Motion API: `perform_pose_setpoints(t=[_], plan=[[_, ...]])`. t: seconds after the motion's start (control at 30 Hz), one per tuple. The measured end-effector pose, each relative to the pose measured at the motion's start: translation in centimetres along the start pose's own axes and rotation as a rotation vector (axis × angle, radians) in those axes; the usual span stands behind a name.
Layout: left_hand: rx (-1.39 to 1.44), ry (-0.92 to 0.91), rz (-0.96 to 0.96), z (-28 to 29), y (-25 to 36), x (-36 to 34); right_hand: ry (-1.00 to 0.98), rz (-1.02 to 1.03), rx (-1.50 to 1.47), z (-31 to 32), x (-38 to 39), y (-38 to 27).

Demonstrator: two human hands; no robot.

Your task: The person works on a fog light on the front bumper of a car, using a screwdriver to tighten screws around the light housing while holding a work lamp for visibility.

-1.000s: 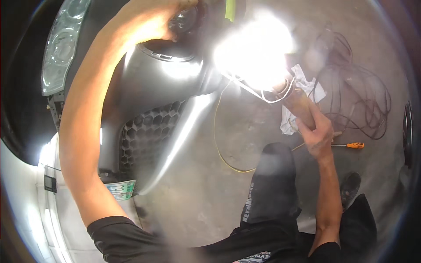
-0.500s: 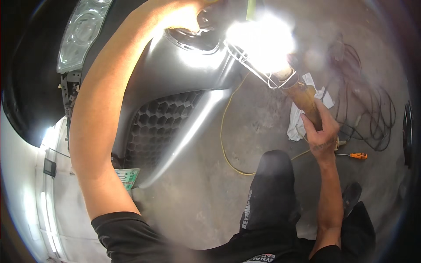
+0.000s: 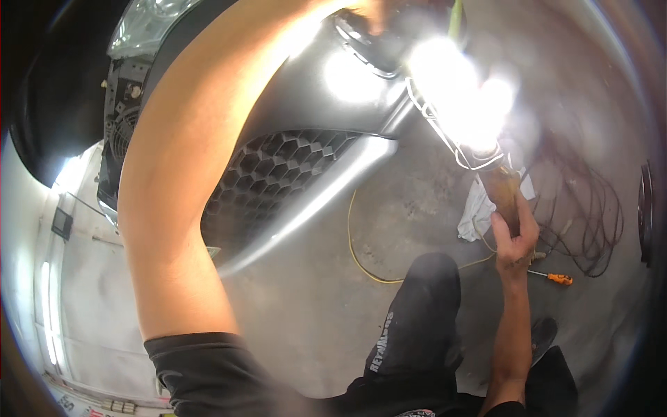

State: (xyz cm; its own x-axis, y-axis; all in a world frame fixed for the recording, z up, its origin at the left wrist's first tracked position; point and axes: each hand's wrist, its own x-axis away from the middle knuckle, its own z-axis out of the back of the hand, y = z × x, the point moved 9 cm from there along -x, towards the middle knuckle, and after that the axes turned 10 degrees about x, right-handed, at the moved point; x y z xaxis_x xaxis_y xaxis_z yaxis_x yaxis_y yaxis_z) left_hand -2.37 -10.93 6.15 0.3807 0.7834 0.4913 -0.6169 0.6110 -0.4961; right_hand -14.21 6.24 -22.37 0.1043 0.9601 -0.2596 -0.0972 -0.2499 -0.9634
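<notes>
R hand (image 3: 515, 233) is closed round the brown handle of a lit work lamp (image 3: 501, 194), thumb on one side, fingers on the other. Lamp is held up off the floor, tilted, bulb end pointing up & left, near the bumper; its white wire cage (image 3: 445, 135) shows along the lower L edge, but most of the head is lost in glare. L hand (image 3: 368, 12) is up at the top edge, blurred & partly cut off, at a dark rounded recess (image 3: 365, 59) in the grey bumper (image 3: 299, 104) — can't tell how far open it is or if it has hold of anything. Yellow-green strip (image 3: 456, 19) hangs just above the lamp's glare. Below the recess: honeycomb grille (image 3: 278, 167), partly behind the L forearm; headlight (image 3: 142, 28) is further L, top of view. On the concrete floor (image 3: 313, 333), a white cloth (image 3: 476, 212) lies beyond the lamp handle, w/ loosely looped dark cable (image 3: 590, 208) to its R. Orange-handled screwdriver (image 3: 559, 279) is near the R wrist; thin yellow cord (image 3: 361, 267) curves L of the person's knee (image 3: 424, 299).
</notes>
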Motion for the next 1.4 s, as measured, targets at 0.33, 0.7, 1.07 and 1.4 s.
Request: perform_pose_setpoints(t=[0.33,0.7,1.07,1.4], plan=[[-0.053,0.045,0.017,-1.4,-0.1,0.5,-0.044,-0.087,-0.098,-0.7,0.0,2.9],[-0.488,0.250,-0.064,-0.4,2.9,0.6,0.050,-0.189,-0.229,-1.4,-0.5,5.5],[-0.487,0.403,-0.013,-2.0,0.7,-1.9,0.215,-0.020,-0.052,1.6,-2.1,5.3],[-0.550,0.458,0.096,-2.9,1.3,-1.3,0.243,0.121,-0.060,4.2,-5.0,2.8]])
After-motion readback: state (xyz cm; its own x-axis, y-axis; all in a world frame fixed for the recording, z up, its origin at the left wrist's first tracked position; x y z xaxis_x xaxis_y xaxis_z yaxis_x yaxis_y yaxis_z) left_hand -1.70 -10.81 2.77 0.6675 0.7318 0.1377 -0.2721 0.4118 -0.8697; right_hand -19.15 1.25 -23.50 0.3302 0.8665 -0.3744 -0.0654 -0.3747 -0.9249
